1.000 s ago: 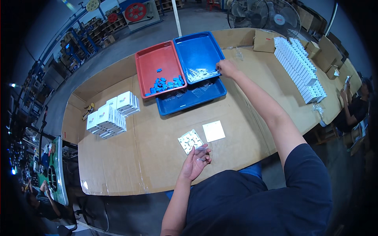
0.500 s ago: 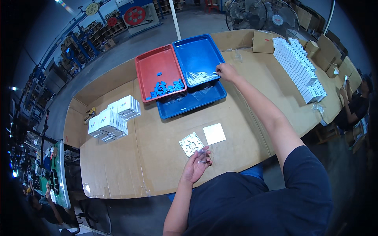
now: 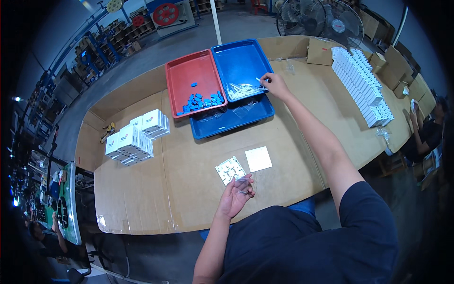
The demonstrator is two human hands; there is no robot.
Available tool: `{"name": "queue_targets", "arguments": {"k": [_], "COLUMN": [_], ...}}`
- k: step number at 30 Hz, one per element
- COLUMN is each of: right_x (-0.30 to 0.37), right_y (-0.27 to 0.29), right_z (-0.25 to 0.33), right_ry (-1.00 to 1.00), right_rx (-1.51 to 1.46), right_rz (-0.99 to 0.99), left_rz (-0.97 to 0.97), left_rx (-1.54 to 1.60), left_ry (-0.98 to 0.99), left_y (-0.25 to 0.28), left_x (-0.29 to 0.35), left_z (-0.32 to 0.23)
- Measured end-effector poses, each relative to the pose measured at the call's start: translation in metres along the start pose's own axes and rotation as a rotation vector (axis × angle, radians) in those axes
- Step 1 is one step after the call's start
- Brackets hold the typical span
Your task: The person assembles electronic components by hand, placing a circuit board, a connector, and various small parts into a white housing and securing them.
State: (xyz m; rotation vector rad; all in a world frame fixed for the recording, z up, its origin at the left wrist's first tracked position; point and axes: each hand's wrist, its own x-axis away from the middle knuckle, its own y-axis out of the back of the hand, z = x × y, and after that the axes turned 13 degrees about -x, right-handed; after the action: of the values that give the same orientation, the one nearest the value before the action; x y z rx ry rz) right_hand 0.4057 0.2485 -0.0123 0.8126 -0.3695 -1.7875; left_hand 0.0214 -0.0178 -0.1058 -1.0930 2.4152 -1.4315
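My left hand (image 3: 235, 196) is closed around a small clear plastic bag (image 3: 242, 181), palm up near the table's front edge. Just beyond it lies a white square plate with molded recesses (image 3: 230, 169), and a plain white square plate (image 3: 258, 159) rests to its right. Over the right rim of the upper blue tray (image 3: 241, 54), my right hand (image 3: 275, 86) pinches a small white stick-shaped piece (image 3: 258, 79). Many similar white stick pieces (image 3: 242, 90) lie at that tray's near end. A red tray (image 3: 191, 75) alongside holds small blue parts (image 3: 203, 102).
A lower blue tray (image 3: 229, 127) with clear bags sits partly under the others. White boxes (image 3: 135, 139) are stacked at left, and long rows of white boxes (image 3: 357, 80) at right. Cardboard walls edge the table's far side. Another person (image 3: 423, 125) sits at far right.
My right hand has drawn slightly back from the white pieces, and a white stick piece now shows at its fingertips. My left hand keeps the bag in nearly the same place.
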Motion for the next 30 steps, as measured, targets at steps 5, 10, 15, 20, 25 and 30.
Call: {"name": "queue_targets", "arguments": {"k": [5,10,15,20,25,30], "right_x": [0.049,0.098,0.116,0.120,0.128,0.144], "right_y": [0.007,0.015,0.013,0.008,0.003,-0.003], "right_z": [0.083,0.138,0.151,0.147,0.144,0.143], "right_ry": [-0.335,-0.272,-0.300,-0.328,-0.356,-0.381], "right_rx": [-1.376,-1.701,-1.806,-1.830,-1.853,-1.851], "right_rz": [0.103,0.283,0.337,0.331,0.351,0.354], "left_rz": [0.028,0.040,0.044,0.032,0.036,0.042], "left_rx": [0.056,0.002,0.010,0.010,-0.021,-0.054], "left_ry": [0.006,0.000,0.005,0.006,0.003,-0.010], "left_y": [0.001,0.004,0.004,0.003,0.006,0.005], "left_x": [0.002,-0.001,-0.003,-0.002,-0.003,-0.002], "left_z": [-0.001,0.001,0.002,0.001,0.002,0.002]}}
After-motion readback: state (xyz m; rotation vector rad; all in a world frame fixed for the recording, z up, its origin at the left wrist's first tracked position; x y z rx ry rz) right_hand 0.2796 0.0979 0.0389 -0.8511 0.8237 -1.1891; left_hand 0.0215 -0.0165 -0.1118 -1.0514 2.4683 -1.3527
